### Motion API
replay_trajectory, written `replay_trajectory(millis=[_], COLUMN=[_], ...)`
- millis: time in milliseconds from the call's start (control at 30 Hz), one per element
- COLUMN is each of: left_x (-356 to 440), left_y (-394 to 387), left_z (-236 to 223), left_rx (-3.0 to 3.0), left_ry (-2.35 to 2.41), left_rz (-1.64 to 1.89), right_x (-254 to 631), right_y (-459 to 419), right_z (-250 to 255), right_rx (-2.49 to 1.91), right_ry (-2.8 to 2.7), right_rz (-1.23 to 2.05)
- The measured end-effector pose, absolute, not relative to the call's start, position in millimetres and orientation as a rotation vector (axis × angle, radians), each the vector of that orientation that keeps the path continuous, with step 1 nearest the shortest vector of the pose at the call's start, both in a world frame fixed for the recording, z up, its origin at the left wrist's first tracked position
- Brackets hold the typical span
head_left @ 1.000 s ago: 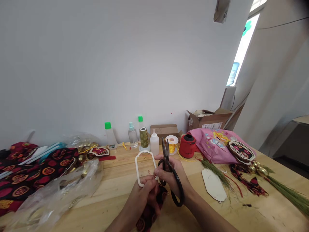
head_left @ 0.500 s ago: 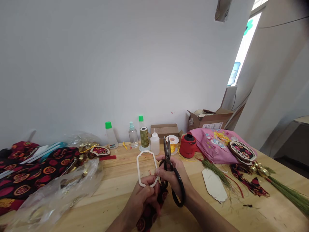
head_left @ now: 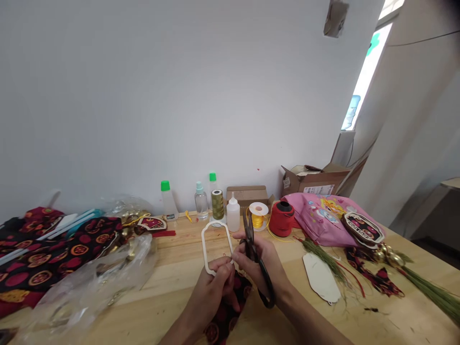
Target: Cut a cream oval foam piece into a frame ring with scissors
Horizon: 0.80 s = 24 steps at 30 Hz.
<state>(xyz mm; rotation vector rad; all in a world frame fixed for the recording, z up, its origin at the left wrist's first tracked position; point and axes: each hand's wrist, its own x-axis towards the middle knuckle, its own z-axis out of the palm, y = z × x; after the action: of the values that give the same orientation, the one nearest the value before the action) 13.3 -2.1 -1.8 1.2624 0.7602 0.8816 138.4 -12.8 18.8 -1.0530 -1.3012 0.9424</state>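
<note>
My left hand [head_left: 214, 289] is closed, pinching the lower end of a white open frame [head_left: 204, 244] with a scalloped outline. Below its fingers hangs dark fabric with a red round pattern [head_left: 230, 314]; whether the hand grips that too is hard to see. Black-handled scissors [head_left: 266, 282] rest in my right hand [head_left: 269, 261], blades pointing up. The thumb and fingertips of that hand meet the right edge of the frame beside the left fingers. A tiny red thread loop [head_left: 225, 255] shows inside the frame.
Patterned fabric [head_left: 64, 244] and a clear plastic bag [head_left: 89, 287] cover the left. Along the wall stand a squeeze bottle [head_left: 233, 215], a green thread spool [head_left: 217, 205] and a red thread cone [head_left: 282, 220]. At right lie a white plaque [head_left: 321, 278] and a pink bag [head_left: 323, 218].
The frame has tipped slightly to the left, and both hands have closed in around its lower right edge. The whole view has shifted a little.
</note>
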Motion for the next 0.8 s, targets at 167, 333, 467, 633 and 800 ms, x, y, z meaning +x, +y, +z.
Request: replay_trajectory(millis=[167,333,467,633,800], left_x=[15,12,11,13,14], left_y=[-3,-1,0,-1,-1], left_z=[-2,-5,-7,-6,-3], left_rx=[1.273,1.206,1.122,1.227,1.422], left_ry=[0.755,0.621,0.530,0.609,0.797], left_rz=[0.881,0.860,0.804,0.776,0.788], right_x=[139,144,144,143,141], right_y=[-12,-10,-12,-14,-14], right_z=[14,19,24,26,25], right_rx=[-1.055,-0.990,-0.894,-0.874,-0.901], right_ry=[-1.413,-1.234,-1.138,-1.100,-1.111], right_rz=[0.791,0.894,1.039,1.139,1.098])
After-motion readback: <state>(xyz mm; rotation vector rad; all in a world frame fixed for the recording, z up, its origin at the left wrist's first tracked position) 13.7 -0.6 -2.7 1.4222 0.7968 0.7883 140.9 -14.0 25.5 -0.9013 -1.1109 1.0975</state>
